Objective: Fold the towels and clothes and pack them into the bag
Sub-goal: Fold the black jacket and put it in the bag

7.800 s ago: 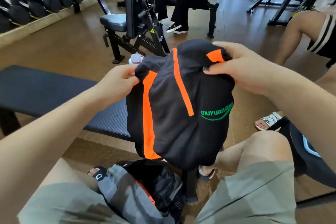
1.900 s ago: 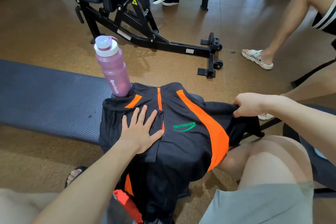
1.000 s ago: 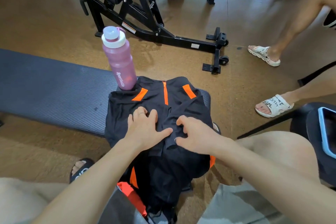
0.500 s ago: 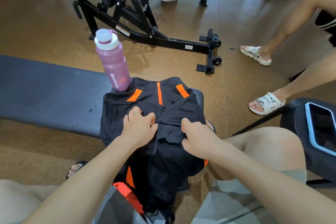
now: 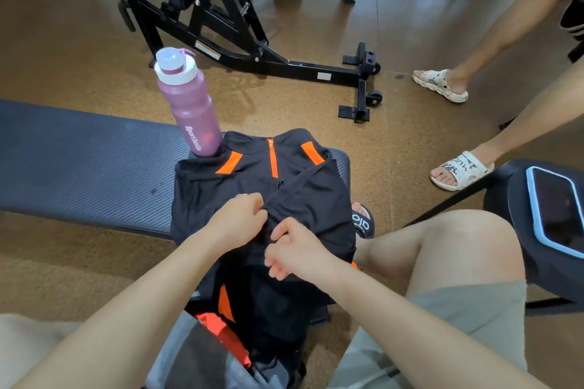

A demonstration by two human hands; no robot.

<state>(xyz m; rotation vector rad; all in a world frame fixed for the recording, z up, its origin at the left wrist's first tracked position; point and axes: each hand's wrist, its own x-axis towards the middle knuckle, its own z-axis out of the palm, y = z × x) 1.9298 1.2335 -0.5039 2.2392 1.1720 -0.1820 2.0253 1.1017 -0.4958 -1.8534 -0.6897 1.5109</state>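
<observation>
A black jacket with orange stripes (image 5: 252, 180) lies spread over the right end of the dark bench (image 5: 82, 161), its lower part hanging off the near edge. My left hand (image 5: 237, 221) pinches a fold of the black fabric at the jacket's middle. My right hand (image 5: 294, 253) sits just beside it, fingers curled on the same fold. Below, between my knees, the grey and black bag (image 5: 202, 357) stands open with orange lining showing.
A pink sport bottle (image 5: 189, 104) stands on the bench against the jacket's collar. A black gym machine frame (image 5: 252, 41) fills the floor behind. Another person's sandalled feet (image 5: 458, 167) are at the right. A phone (image 5: 556, 208) lies on a black seat at far right.
Both hands moved closer together at the jacket's middle, changing from flat pressing to pinching the fabric. Before that, the right sleeve was folded in over the front.
</observation>
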